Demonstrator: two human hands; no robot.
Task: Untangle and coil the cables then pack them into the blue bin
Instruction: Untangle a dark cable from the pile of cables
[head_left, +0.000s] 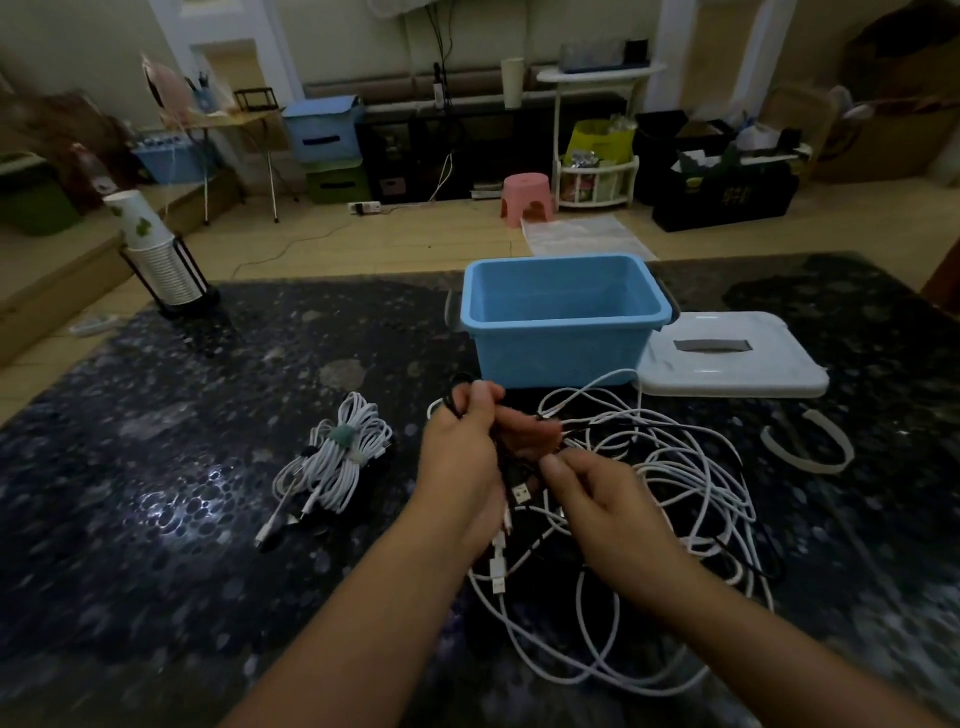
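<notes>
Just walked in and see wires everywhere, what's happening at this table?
A person is sorting cables. Their left hand grips a gathered black cable while the right hand pinches a strand from the loose tangle. One white bundle lies coiled and tied. The blue bin looks empty, its white lid beside it.
</notes>
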